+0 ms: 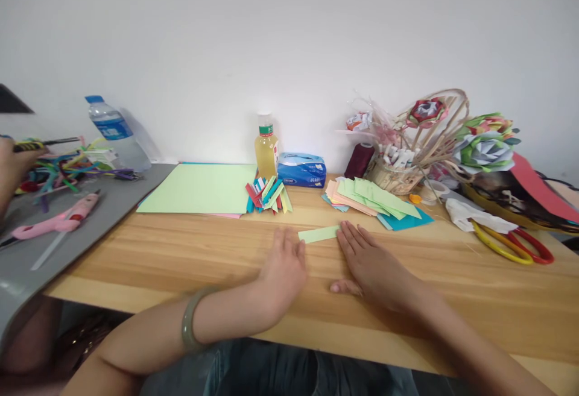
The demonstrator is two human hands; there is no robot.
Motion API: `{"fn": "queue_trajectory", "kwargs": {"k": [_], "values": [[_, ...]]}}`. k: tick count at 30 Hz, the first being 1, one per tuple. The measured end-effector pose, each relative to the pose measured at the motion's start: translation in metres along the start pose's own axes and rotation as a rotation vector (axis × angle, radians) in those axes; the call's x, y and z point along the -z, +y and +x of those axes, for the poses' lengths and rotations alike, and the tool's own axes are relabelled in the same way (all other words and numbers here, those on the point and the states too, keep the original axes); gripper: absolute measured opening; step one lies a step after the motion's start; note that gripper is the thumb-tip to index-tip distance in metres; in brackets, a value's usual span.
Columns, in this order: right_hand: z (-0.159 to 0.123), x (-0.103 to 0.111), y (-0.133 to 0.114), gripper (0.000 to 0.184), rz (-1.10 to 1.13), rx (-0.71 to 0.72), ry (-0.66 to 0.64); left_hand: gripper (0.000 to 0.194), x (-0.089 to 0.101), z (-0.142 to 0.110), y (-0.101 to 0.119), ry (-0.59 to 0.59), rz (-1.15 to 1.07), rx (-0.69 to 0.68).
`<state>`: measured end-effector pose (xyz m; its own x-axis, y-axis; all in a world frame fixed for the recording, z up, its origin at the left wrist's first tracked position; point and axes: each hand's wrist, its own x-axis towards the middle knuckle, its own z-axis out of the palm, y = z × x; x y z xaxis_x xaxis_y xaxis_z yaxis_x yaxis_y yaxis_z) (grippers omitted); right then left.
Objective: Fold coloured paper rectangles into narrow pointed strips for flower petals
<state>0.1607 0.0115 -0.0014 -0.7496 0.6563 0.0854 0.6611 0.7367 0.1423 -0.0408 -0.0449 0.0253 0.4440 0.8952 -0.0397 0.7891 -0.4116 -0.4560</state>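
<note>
A narrow light-green paper strip lies on the wooden table in front of me. My right hand rests flat with its fingers stretched out, the fingertips at the strip's right end. Beside the left end of the strip is my left hand, slightly blurred, its fingers extended toward the wall and its palm low over the table. Whether the left fingers touch the paper cannot be made out. Behind the hands sit a pile of folded coloured paper strips and a stack of light-green paper pieces.
Large green sheets, a drink bottle and a tissue pack stand toward the wall. Scissors and a basket with paper flowers are right. Leftward, another person's hand is near a pink glue gun.
</note>
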Motion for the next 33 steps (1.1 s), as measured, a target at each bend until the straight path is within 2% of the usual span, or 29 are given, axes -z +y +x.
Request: {"fn": "queue_trajectory", "kwargs": {"k": [4, 10, 17, 21, 26, 33], "values": [[0.002, 0.002, -0.005, 0.110, -0.015, -0.021, 0.006, 0.045, 0.000, 0.001, 0.002, -0.024, -0.027, 0.028], [0.004, -0.002, -0.008, 0.106, -0.018, -0.047, 0.049, 0.043, -0.003, 0.017, -0.002, 0.084, -0.141, -0.049], [0.009, -0.005, -0.014, 0.099, -0.047, -0.023, 0.072, 0.044, 0.001, 0.030, -0.010, 0.016, -0.260, -0.141], [0.012, 0.001, -0.018, 0.101, -0.007, 0.042, 0.053, 0.045, 0.006, 0.030, -0.013, -0.015, -0.264, -0.171], [0.010, 0.006, -0.012, 0.102, 0.072, 0.056, -0.001, 0.040, 0.008, 0.025, -0.020, 0.013, -0.252, -0.169], [0.004, -0.003, -0.001, 0.101, 0.079, 0.028, -0.033, 0.023, 0.014, 0.017, -0.040, 0.016, -0.257, -0.143]]}}
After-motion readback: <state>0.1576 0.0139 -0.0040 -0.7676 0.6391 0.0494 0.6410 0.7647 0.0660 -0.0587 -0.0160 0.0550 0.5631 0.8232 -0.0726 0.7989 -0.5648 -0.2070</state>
